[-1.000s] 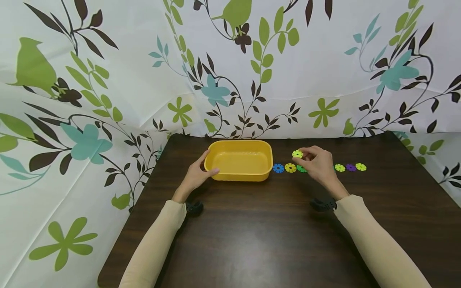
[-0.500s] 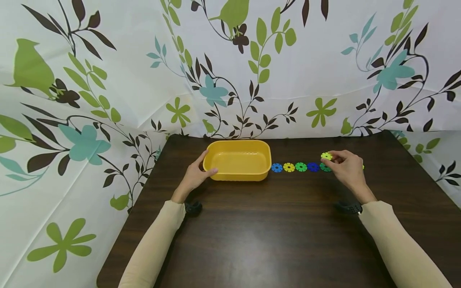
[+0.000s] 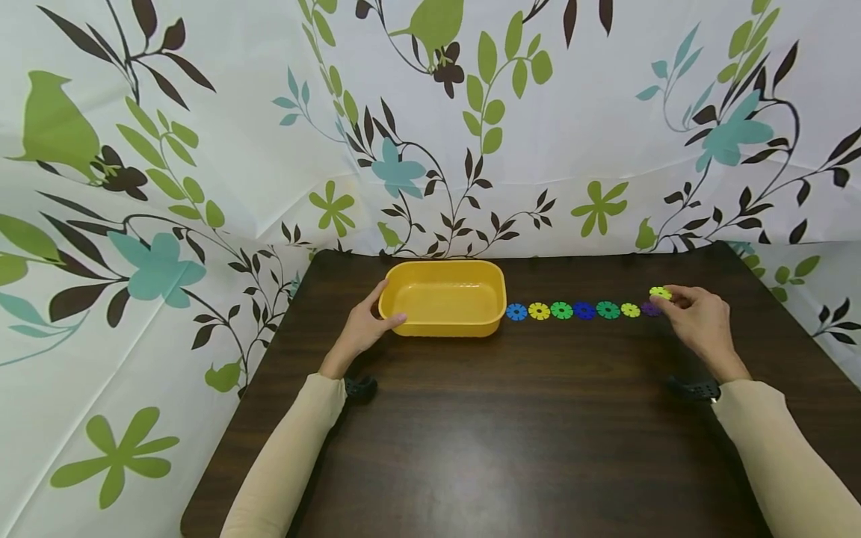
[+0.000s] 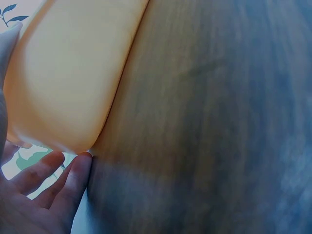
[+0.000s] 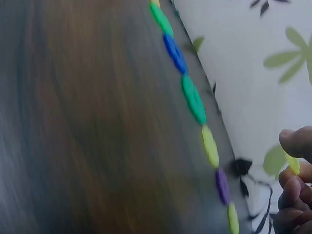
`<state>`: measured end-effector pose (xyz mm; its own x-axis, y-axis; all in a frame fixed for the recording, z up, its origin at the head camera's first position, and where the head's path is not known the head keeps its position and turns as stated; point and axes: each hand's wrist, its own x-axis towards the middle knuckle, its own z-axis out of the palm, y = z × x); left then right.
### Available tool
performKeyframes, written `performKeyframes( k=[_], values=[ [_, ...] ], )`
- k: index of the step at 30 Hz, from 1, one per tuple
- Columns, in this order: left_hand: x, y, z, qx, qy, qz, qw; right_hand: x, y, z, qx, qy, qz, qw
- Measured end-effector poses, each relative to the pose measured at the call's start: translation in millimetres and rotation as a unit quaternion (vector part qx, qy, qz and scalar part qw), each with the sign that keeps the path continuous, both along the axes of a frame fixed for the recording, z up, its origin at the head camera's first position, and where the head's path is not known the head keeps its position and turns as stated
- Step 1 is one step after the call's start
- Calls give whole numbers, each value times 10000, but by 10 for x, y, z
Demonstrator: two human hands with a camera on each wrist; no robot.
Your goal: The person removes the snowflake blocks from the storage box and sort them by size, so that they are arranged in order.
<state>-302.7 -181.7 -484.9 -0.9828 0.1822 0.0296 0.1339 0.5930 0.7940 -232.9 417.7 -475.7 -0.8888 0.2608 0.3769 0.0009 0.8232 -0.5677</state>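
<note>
My left hand [image 3: 363, 329] holds the left end of a yellow plastic tub [image 3: 444, 329], thumb at the front rim and fingers along the side. In the left wrist view, fingertips touch the tub's corner. My right hand [image 3: 702, 321] pinches a yellow-green notched disc [image 3: 660, 293] between thumb and fingers, just above the right end of a row of similar discs. That row runs from a blue disc [image 3: 516, 311] beside the tub to a purple disc [image 3: 650, 308]. One more yellow-green disc [image 5: 233, 218] ends it in the right wrist view, hidden by my hand in the head view.
The discs and tub lie toward the back of a dark wooden table [image 3: 457, 448]. Behind and left of it hangs a white cloth [image 3: 255, 194] printed with leaves and birds. The tub looks bare inside.
My right hand has moved right along the row, carrying the yellow-green disc from near the tub to above the purple disc. The left hand keeps its hold on the tub.
</note>
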Motion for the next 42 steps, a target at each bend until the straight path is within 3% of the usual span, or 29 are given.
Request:
performKeyframes(
  k=[9, 18, 27, 35, 42],
  values=[
    [-6, -11, -15, 12, -25, -56, 10000, 0, 462, -26, 218, -901, -19, 9957],
    [-9, -15, -14, 28, -3, -58, 10000, -16, 688, -133, 441, -1352, 149, 9897],
    [-13, -14, -13, 25, -3, -49, 10000, -69, 715, -209, 319, -1294, 185, 9909],
    [-19, -10, -5, 60, -32, -29, 10000, -85, 722, -189, 54, -1608, 35, 9870],
    [-17, -8, -10, 30, -52, -20, 10000, -76, 711, -198, 80, -1564, 6, 9877]
  ],
)
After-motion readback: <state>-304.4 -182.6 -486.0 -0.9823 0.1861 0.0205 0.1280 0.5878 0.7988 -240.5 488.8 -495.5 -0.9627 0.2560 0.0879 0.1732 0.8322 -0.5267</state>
